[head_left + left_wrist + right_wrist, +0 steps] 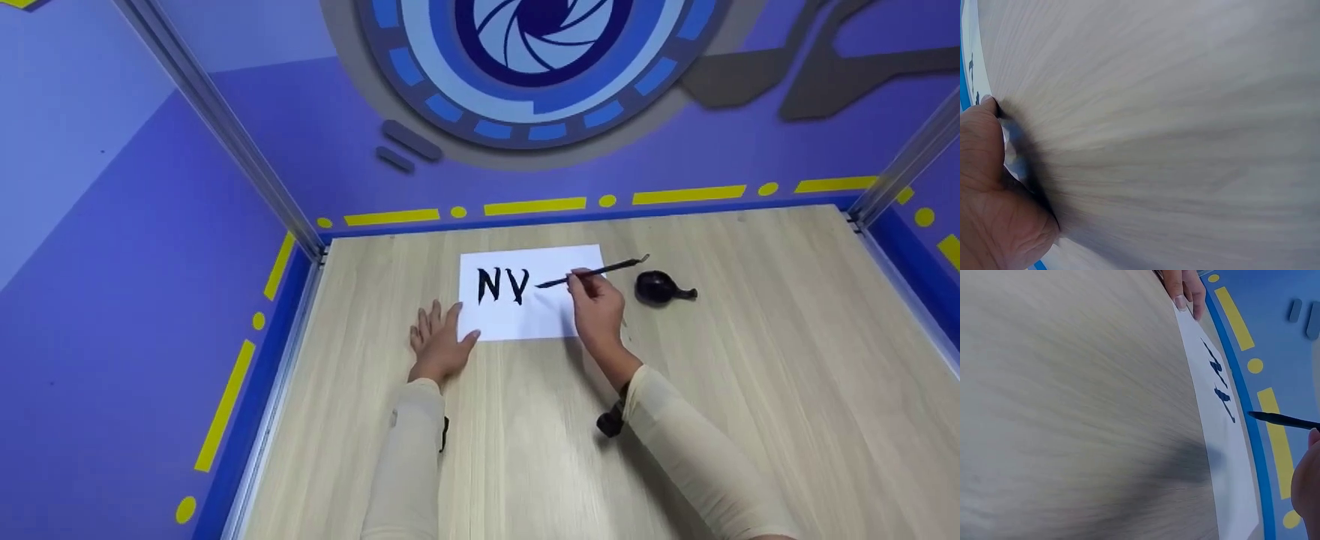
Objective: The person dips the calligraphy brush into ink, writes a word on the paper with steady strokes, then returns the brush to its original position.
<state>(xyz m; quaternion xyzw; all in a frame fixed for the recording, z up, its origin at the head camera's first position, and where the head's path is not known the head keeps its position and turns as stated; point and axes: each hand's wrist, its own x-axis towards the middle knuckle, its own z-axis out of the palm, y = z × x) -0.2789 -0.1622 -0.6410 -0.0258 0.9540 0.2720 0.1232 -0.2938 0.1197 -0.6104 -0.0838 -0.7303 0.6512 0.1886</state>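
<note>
Two beige fabric sleeves [405,465] reach toward the paper from its near side. The paper [499,326], a smooth white rectangle, lies flat on the pale wood-grain surface [525,442] and bears thick black brush marks [489,285], an N and a V shape, on its left half. Right of the paper sits a rounded, glossy black vessel [656,288] with a short stub pointing away from the sheet. Beyond the paper's far edge, a strip of surface ends at a printed blue-purple wall panel [300,120]; broader stretches extend left, right and nearer. At the paper's left edge, the left hand [441,345] rests with fingers spread, thumb at the near corner. Over the paper's right part, the right hand [598,309] pinches a slim black brush [615,267], its tip raised just right of the V.
</note>
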